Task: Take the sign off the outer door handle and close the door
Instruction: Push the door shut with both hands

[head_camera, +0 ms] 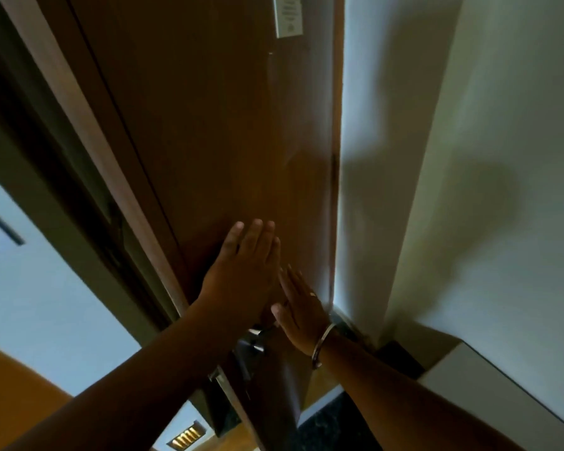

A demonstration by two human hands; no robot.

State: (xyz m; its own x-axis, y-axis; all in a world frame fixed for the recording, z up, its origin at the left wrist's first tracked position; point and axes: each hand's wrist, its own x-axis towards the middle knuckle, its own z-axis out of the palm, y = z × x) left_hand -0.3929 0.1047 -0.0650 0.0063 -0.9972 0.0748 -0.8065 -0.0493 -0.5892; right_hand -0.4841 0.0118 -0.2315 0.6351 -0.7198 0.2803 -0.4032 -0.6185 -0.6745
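Pressed door [228,131] with both flat, spread palms
Risked left hand [246,271] and right hand [302,307] slipping toward handle [253,345], leaving door unlatched

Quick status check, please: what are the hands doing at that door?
Both hands flat on the door: left hand, right hand. No grip on anything. Handle below, no sign visible. Nothing blocking.

Dim doorway, shot wide and tilted, with soft focus throughout.

A bright strip of light runs down the gap beside the brown door [215,131], washing the white wall [489,131] at right, where broad soft shadows fall. Both forearms near the camera are dark and underexposed. Straight edges lean and splay toward the corners; fine detail is smeared.
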